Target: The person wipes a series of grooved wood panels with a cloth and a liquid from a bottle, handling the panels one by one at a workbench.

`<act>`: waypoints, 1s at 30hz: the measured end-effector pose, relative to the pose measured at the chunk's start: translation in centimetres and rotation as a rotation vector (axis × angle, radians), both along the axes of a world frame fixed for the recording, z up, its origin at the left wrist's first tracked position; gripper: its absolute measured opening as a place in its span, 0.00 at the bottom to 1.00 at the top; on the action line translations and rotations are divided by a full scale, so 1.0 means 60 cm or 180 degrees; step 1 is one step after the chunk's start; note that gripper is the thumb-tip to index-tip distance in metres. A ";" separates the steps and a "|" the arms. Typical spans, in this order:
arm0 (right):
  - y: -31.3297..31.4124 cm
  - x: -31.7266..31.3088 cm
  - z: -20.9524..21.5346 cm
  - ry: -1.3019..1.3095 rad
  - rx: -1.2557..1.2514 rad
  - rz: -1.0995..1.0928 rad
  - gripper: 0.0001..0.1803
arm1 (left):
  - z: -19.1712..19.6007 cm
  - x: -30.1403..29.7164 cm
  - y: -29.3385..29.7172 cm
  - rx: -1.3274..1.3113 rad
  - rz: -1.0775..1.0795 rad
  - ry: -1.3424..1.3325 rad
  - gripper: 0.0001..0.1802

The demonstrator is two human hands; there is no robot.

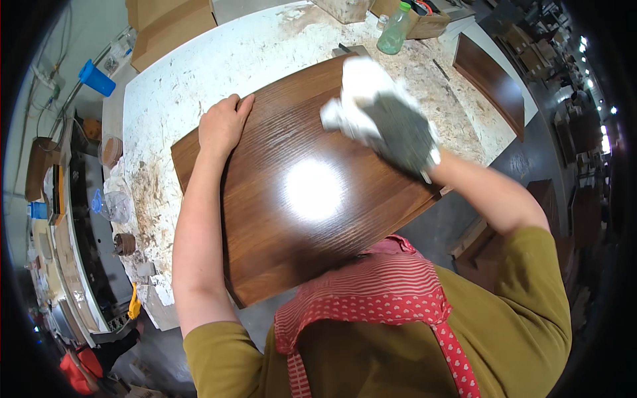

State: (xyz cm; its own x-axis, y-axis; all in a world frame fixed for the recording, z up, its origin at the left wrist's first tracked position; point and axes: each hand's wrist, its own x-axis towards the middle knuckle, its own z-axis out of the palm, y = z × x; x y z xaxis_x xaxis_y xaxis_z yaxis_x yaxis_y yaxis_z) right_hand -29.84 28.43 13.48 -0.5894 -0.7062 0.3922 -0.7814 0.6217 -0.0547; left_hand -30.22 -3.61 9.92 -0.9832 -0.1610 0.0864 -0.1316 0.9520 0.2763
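A dark brown wooden panel (298, 192) lies flat on the paint-stained workbench (199, 73), overhanging its near edge. The left hand (222, 126), bare, presses flat with fingers together on the panel's far left corner. The right hand (391, 129), in a grey-and-white work glove, is closed around a white cloth (355, 89) on the panel's far right part. A green plastic bottle (394, 30) stands near the bench's far edge.

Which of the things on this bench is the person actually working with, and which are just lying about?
In use:
- dark wooden panel, held steady by the bare left hand
- white cloth, pressed on the panel by the gloved right hand

Lying about:
- green plastic bottle
- cardboard box
- second dark panel
- blue cup
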 end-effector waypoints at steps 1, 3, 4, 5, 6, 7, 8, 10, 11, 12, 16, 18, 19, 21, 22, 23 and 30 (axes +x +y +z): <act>0.016 0.053 0.025 0.0125 0.0350 0.0525 0.29 | -0.003 0.002 -0.006 0.0044 0.0013 0.0055 0.27; 0.085 0.121 0.027 -0.0457 0.0383 0.0670 0.31 | 0.003 -0.004 -0.002 0.0016 -0.0009 -0.0032 0.27; 0.108 0.123 0.028 -0.0738 0.0452 0.0622 0.31 | 0.000 -0.005 -0.003 -0.0072 -0.0084 0.0025 0.26; 0.122 0.129 0.030 -0.1007 0.0538 0.0527 0.30 | -0.001 -0.010 0.001 -0.0136 -0.0202 0.0101 0.26; 0.115 0.125 0.022 -0.0760 0.0361 0.0451 0.28 | 0.001 -0.012 0.002 -0.0148 -0.0262 0.0110 0.26; 0.096 0.105 0.014 -0.0516 0.0182 0.0377 0.25 | 0.003 -0.013 0.002 -0.0202 -0.0248 0.0121 0.26; 0.050 0.075 0.022 0.0023 0.0283 0.0571 0.20 | 0.000 -0.013 0.000 -0.0246 -0.0226 0.0124 0.25; -0.035 0.037 0.013 -0.0544 -0.0134 -0.0431 0.22 | 0.001 -0.013 0.002 -0.0295 -0.0316 0.0180 0.25; -0.070 0.040 -0.033 -0.0059 -0.0772 -0.0027 0.21 | 0.004 -0.018 0.002 -0.0347 -0.0327 0.0247 0.25; -0.105 0.074 -0.042 -0.0167 -0.0496 0.0670 0.19 | -0.007 -0.029 -0.002 -0.0298 -0.0310 0.0206 0.26; -0.115 0.190 -0.023 -0.0509 -0.0777 0.1149 0.15 | -0.002 -0.027 -0.008 -0.0089 -0.0218 0.0139 0.27; -0.037 0.159 -0.001 -0.1812 -0.1244 0.0541 0.15 | -0.003 -0.028 -0.012 -0.0074 -0.0248 0.0175 0.28; 0.021 0.129 0.024 -0.3051 -0.1454 0.0076 0.16 | -0.004 -0.021 -0.021 -0.0052 -0.0209 0.0202 0.28; 0.138 0.070 0.017 -0.0975 -0.0400 -0.0784 0.15 | 0.002 -0.017 -0.024 -0.0115 -0.0159 0.0122 0.28; 0.242 0.052 -0.035 -0.0278 -0.0201 -0.1360 0.16 | 0.018 -0.027 -0.012 -0.0112 -0.0191 0.0074 0.29; 0.267 0.071 -0.002 -0.1804 -0.0759 -0.2411 0.19 | 0.030 -0.025 -0.023 -0.0147 -0.0184 0.0116 0.29; 0.346 0.109 0.016 -0.1797 -0.1817 -0.2077 0.30 | 0.324 -0.019 0.078 -0.0040 -0.0889 0.1117 0.24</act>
